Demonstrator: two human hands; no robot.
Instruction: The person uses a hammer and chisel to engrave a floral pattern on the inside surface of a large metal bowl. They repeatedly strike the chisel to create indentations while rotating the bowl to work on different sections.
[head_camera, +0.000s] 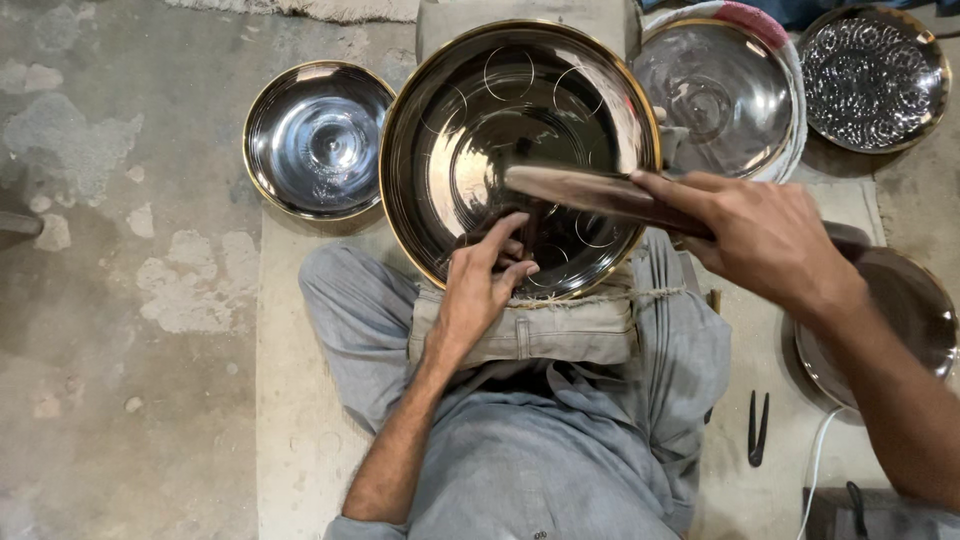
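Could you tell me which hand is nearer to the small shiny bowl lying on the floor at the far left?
Left. The left hand rests inside the big bowl, just right of the small bowl; the right hand, gripping a dark tool, is farther right.

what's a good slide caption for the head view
Left hand steadies a tool inside a large metal bowl while the right hand holds a hammer over it.

We see a worn, patchy grey concrete floor (110, 260) under even light, with a pale mat (290, 420) laid across it.
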